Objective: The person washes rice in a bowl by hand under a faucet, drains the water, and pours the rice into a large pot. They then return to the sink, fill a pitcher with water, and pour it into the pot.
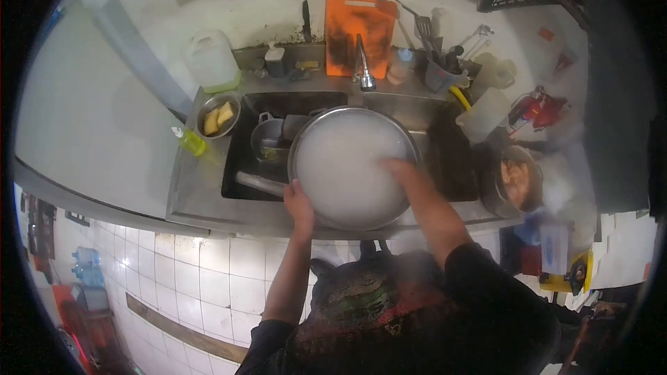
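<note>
A large round metal basin (352,214) with a cloudy whitish inside covers the middle of the sink. At its left rim is my left hand (298,203), fingers closed around the edge. My right hand (403,172) reaches over the right rim onto the whitish inside; its fingers are smeared, and I cannot tell whether they hold anything. Behind the basin rises the faucet (366,78). In the left sink bowl, partly hidden by the basin, lie metal pots (269,137) and a pale handle-like piece (258,183).
Left on the counter are a bowl with yellow sponge-like pieces (219,119) and a yellow-green bottle (189,142). An orange cutting board (360,31) leans on the wall. A utensil holder (442,76), a white jug (484,117) and a pot with orange-brown contents (515,182) stand right.
</note>
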`<state>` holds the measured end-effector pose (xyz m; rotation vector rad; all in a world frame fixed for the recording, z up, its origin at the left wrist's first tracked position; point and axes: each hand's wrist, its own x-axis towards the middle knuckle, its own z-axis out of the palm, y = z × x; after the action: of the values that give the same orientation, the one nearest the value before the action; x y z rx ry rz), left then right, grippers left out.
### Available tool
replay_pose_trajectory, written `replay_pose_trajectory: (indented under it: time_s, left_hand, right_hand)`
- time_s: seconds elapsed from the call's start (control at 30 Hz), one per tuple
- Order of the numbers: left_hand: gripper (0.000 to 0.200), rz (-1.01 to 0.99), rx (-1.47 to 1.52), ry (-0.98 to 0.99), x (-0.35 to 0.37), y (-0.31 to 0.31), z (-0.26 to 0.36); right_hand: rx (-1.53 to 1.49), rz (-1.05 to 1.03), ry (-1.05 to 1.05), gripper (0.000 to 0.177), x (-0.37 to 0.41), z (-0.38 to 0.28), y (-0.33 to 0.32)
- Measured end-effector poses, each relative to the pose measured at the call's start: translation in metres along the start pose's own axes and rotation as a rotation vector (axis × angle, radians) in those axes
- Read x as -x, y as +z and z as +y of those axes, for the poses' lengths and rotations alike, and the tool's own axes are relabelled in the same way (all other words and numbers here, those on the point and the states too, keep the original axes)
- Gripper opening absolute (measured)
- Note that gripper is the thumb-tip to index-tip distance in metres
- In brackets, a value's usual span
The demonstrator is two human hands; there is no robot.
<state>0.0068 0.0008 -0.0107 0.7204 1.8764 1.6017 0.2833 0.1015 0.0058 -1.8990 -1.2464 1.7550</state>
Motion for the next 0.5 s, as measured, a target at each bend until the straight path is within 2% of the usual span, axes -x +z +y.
replay_pose_trajectory:
  time_s: [0.03, 0.1, 0.17, 0.27, 0.33, 0.4, 0.47, 0.5]
  left_hand:
    - [0.035, 0.007, -0.022, 0.009, 0.003, -0.001, 0.006]
    - [0.034, 0.019, -0.054, 0.028, 0.004, -0.002, 0.011]
    - [0.034, 0.029, -0.074, 0.045, 0.004, -0.003, 0.012]
    - [0.035, 0.016, -0.047, 0.006, 0.003, -0.004, 0.009]
    - [0.036, 0.021, -0.056, 0.02, 0.002, -0.003, 0.008]
    - [0.037, 0.013, -0.046, 0.026, 0.001, -0.004, 0.004]
    - [0.039, -0.009, -0.017, 0.024, -0.003, -0.004, -0.005]
    - [0.04, -0.018, -0.033, 0.039, -0.004, -0.004, -0.009]
  right_hand:
    - [-0.116, 0.002, 0.006, 0.057, -0.001, 0.009, 0.004]
    - [-0.147, -0.004, -0.086, 0.059, -0.015, 0.028, 0.016]
    - [0.023, -0.02, -0.28, 0.063, -0.055, 0.057, 0.026]
    - [-0.653, -0.109, -0.051, 0.05, 0.032, -0.028, 0.075]
    - [-0.147, 0.03, -0.52, 0.051, 0.017, -0.013, 0.089]
    - [-0.144, 0.093, -0.514, 0.049, -0.01, -0.011, 0.108]
    - [-0.64, 0.072, -0.027, 0.047, -0.037, -0.037, 0.136]
    - [-0.489, 0.112, -0.128, 0.049, -0.049, -0.035, 0.143]
